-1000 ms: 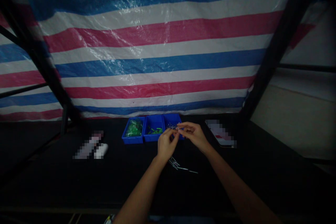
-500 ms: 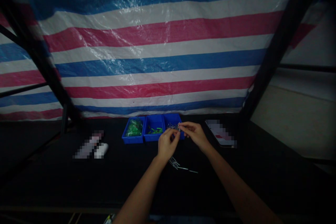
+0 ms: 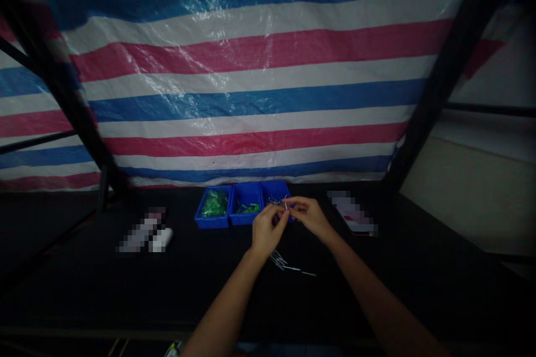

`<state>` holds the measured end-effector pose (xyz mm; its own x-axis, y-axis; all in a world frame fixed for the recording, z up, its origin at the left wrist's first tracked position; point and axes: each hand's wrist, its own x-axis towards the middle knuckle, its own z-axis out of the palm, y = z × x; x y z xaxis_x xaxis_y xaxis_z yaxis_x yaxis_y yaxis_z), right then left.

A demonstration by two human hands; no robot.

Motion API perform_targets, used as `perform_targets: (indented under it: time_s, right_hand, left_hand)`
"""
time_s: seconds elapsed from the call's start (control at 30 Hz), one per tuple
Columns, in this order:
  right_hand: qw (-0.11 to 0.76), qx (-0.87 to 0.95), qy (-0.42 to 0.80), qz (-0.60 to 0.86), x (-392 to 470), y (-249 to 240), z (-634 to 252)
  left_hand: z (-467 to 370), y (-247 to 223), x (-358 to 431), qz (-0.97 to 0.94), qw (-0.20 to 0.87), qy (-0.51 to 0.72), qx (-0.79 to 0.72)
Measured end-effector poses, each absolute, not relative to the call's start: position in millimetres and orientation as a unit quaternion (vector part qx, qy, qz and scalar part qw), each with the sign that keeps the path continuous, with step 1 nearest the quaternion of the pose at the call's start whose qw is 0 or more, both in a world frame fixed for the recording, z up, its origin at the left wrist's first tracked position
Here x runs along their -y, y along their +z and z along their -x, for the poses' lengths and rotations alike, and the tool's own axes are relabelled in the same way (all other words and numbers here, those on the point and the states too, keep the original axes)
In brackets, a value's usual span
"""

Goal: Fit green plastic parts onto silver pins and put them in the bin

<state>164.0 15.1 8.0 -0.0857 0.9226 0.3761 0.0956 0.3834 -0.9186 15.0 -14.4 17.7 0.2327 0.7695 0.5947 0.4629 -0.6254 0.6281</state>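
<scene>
My left hand (image 3: 267,227) and my right hand (image 3: 309,215) meet in front of the right blue bin (image 3: 275,187). Between the left fingertips stands a small pale metal pin (image 3: 286,206), pinched upright. The right fingers are bent close around its far side; whether they grip it too is too small to tell. More thin metal pieces show in the right bin, partly hidden by the hands. Several metal pins (image 3: 278,260) lie on the black table below the hands.
The middle blue bin (image 3: 246,188) holds small green pieces, the left blue bin (image 3: 213,225) a clear bag of green pieces. A blurred-out phone-like object (image 3: 352,213) lies right, a white object (image 3: 161,240) left. Striped sheeting (image 3: 251,106) hangs behind.
The right fingers have shifted slightly down and closer to the left fingertips. The left hand has hardly moved.
</scene>
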Motion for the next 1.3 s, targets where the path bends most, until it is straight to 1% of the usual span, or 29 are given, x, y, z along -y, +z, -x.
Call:
perform_targets:
  time_s: [0.33,0.53,0.63,0.83,0.9,1.0,1.1,1.17,1.23,1.3]
  right_hand:
    - [0.530,0.638,0.378,0.411,-13.5,8.4,-162.7]
    - [0.520,0.651,0.374,0.407,-14.2,7.4,-164.6]
    - [0.521,0.656,0.368,0.404,-13.2,8.3,-164.6]
    - [0.538,0.660,0.343,0.397,-4.2,17.8,-159.0]
    - [0.537,0.668,0.330,0.394,-1.8,19.8,-157.4]
    - [0.536,0.678,0.317,0.391,-0.4,20.2,-155.8]
    - [0.535,0.678,0.314,0.393,-0.6,19.6,-155.1]
    - [0.538,0.677,0.312,0.394,-1.4,19.2,-155.3]
    - [0.542,0.672,0.309,0.398,-2.7,18.7,-156.4]
    - [0.543,0.666,0.303,0.413,-4.6,17.7,-158.3]
  left_hand:
    - [-13.4,20.9,12.7,-0.727,0.169,0.520,-0.416]
    - [-10.3,20.1,6.4,-0.700,0.207,0.534,-0.427]
    - [-10.3,16.6,1.1,-0.678,0.255,0.540,-0.429]
    - [-13.7,8.9,-6.5,-0.631,0.410,0.512,-0.414]
    - [-14.4,6.8,-7.7,-0.628,0.438,0.504,-0.399]
    - [-14.7,3.7,-9.2,-0.639,0.453,0.490,-0.382]
    - [-15.5,2.6,-8.9,-0.655,0.444,0.472,-0.387]
    - [-16.0,5.0,-5.8,-0.675,0.408,0.466,-0.401]
    - [-13.8,10.9,0.4,-0.701,0.334,0.471,-0.419]
    - [-4.6,19.5,9.3,-0.713,0.237,0.488,-0.444]
